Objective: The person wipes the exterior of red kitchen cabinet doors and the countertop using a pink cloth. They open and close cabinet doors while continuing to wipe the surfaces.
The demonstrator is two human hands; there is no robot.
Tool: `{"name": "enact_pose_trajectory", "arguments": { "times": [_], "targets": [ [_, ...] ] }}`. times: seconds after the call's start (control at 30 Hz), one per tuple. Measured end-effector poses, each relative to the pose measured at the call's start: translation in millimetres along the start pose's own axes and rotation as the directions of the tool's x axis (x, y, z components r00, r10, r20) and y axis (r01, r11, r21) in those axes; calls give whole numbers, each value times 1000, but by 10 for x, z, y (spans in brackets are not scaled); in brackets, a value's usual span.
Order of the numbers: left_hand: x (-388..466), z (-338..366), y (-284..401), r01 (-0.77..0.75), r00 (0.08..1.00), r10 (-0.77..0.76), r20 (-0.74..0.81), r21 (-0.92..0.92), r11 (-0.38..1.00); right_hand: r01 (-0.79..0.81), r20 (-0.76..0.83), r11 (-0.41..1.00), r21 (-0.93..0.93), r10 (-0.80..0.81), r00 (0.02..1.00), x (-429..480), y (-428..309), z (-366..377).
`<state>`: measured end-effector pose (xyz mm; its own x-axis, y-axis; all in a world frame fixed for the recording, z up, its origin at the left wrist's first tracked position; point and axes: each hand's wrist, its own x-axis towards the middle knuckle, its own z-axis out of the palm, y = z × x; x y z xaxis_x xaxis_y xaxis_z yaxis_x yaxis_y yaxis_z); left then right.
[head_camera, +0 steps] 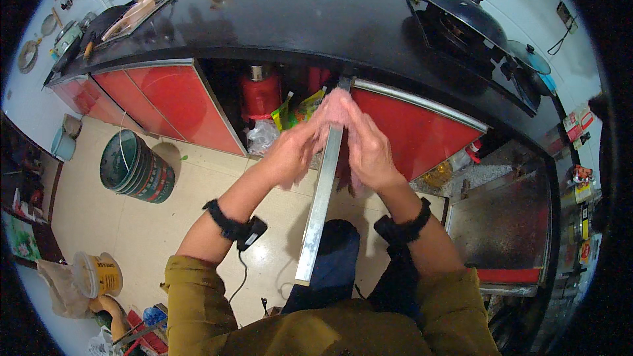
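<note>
Both hands press a pink cloth around the upper part of an open cabinet door, seen edge-on with its metal edge strip pointing towards me. My left hand lies on the cloth at the door's left face. On the right face my right hand holds the other side of the cloth, with a fold hanging below it. The fingertips of both hands come close together over the top edge; blur hides how the fingers bend. A black strap with a small device is on each forearm.
A dark countertop runs across the top. Red cabinet doors stand open at the left and right. On the tiled floor is a green bucket. A wok with a lid sits at the upper right.
</note>
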<state>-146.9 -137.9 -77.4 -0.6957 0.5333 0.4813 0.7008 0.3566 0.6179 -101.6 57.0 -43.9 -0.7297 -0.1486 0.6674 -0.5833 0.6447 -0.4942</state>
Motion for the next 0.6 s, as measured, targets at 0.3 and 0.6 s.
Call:
{"name": "enact_pose_trajectory", "arguments": {
  "times": [0.3, 0.6],
  "targets": [
    [435, 203, -194, -113, 982, 92, -165, -121, 986, 6, -119, 1000, 18, -4, 993, 263, 265, 155],
    [-682, 65, 355, 108, 994, -107, 14, -216, 970, 23, -28, 992, 123, -19, 999, -419, -568, -54]
  ]
}}
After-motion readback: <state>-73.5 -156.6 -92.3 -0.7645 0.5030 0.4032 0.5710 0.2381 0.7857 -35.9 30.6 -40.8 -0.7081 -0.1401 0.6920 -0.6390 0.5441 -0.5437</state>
